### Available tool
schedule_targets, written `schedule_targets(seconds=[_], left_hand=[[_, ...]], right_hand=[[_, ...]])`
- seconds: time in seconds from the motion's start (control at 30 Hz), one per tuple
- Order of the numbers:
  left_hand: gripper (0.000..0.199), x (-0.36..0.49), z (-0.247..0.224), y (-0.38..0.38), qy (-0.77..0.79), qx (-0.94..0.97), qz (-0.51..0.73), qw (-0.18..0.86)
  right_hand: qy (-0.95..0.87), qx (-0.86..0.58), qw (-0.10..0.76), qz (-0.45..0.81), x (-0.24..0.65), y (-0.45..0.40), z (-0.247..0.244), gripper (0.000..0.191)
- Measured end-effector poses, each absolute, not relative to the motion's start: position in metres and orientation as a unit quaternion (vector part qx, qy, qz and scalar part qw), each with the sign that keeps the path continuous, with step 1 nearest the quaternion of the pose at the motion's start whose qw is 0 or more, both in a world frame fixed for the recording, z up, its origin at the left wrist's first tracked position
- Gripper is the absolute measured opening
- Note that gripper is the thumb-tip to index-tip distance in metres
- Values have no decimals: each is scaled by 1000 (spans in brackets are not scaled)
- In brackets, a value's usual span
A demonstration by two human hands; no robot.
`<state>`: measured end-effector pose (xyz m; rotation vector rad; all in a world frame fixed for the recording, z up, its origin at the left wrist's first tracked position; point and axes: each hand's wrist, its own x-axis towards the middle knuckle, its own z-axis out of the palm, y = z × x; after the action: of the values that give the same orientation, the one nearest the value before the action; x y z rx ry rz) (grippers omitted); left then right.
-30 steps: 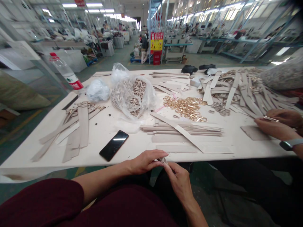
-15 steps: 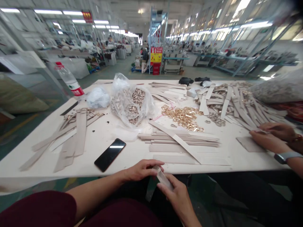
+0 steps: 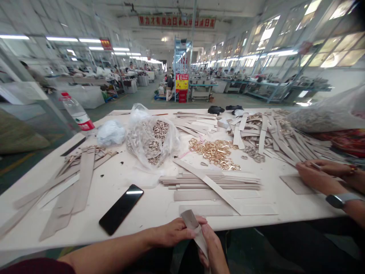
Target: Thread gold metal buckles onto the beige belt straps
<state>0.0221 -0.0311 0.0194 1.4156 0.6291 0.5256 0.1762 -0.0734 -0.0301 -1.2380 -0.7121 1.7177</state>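
Observation:
Both hands hold one grey-beige strap (image 3: pixel 190 219) just in front of the table's near edge. My left hand (image 3: pixel 178 231) pinches it from the left, thumb on its face. My right hand (image 3: pixel 212 243) is wrapped round its lower part from the right. A narrow band or loop seems to cross the strap between the hands; its details are too small to tell. Beyond the hands lies a stack of flat beige strips (image 3: pixel 211 180), with one long strip (image 3: pixel 208 184) lying slantwise over it. A black phone (image 3: pixel 121 209) rests to the left.
Gold metal buckles (image 3: pixel 216 150) and a clear plastic bag of small metal parts (image 3: pixel 154 140) occupy the table's middle. Straps with buckles lie at left (image 3: pixel 82 179) and right (image 3: pixel 273 133). A water bottle (image 3: pixel 76 112) stands far left. A co-worker's hands (image 3: pixel 322 175) work at right.
The head view has tilted up a little. The strap has turned, and its top end now sticks up above my fingers. My right hand has come closer to my left.

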Motion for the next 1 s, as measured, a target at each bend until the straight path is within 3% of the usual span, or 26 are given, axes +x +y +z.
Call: schedule_targets(seconds=[0.1, 0.23, 0.3, 0.43, 0.53, 0.8, 1.0], left_hand=[[57, 26, 29, -14, 253, 732, 172, 609], [58, 26, 35, 31, 199, 774, 86, 595], [51, 26, 35, 71, 233, 772, 100, 583], [34, 41, 28, 173, 418, 812, 162, 373], [29, 67, 16, 239, 458, 831, 160, 270], [14, 106, -23, 289, 463, 860, 103, 189], [17, 103, -16, 297, 503, 833, 118, 197]], right_hand=[[-256, -519, 462, 672, 181, -64, -33, 62], [-218, -508, 483, 679, 195, -54, -43, 52], [-194, -509, 496, 675, 201, -50, -49, 49], [-148, -525, 500, 673, 203, -44, -62, 53], [-112, -531, 511, 667, 198, -43, -69, 54], [-50, -525, 549, 649, 189, -43, -71, 53], [-89, -516, 535, 663, 188, -42, -71, 53]])
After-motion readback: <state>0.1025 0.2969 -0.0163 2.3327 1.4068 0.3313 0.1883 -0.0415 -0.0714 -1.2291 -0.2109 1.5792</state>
